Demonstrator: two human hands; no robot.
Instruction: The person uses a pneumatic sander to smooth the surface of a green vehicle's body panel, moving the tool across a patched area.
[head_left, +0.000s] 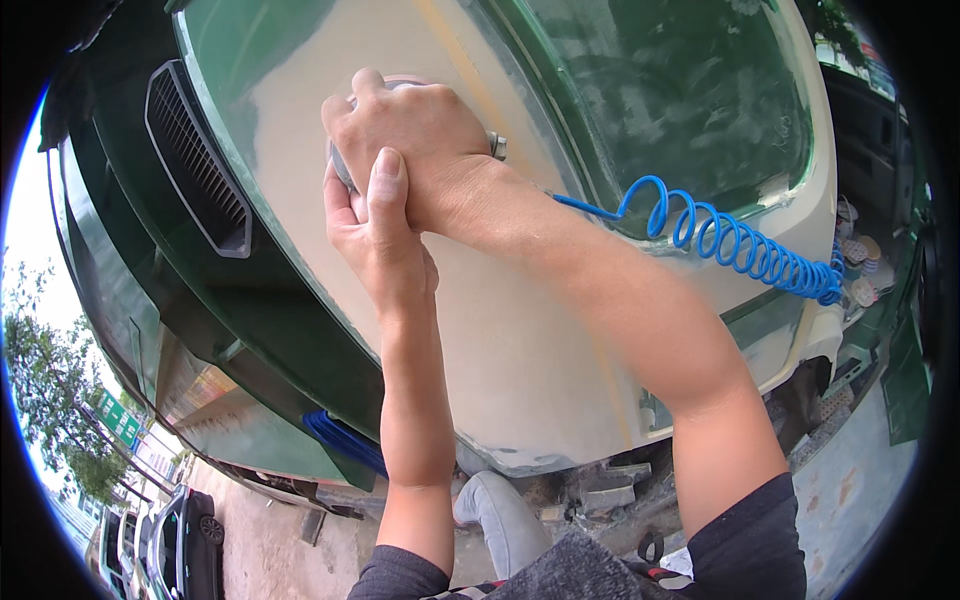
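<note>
Both my hands are closed on a round grey power tool (341,166) pressed to a cream-coated green vehicle panel (505,350). My right hand (405,135) lies over the top of the tool, its fingers curled round it, and hides most of it. My left hand (365,215) wraps the tool's near left side, thumb up against my right hand. A metal fitting (497,146) sticks out right of the tool. A coiled blue hose (700,230) runs from beside my right forearm to the panel's right edge.
A black louvred vent (200,160) is left of the cream panel, on dark green bodywork. A dark green window-like recess (680,100) lies at upper right. Blue hose (340,440) hangs at lower left. Parked cars (175,540) stand on concrete (270,530); assorted items (860,250) lie at right.
</note>
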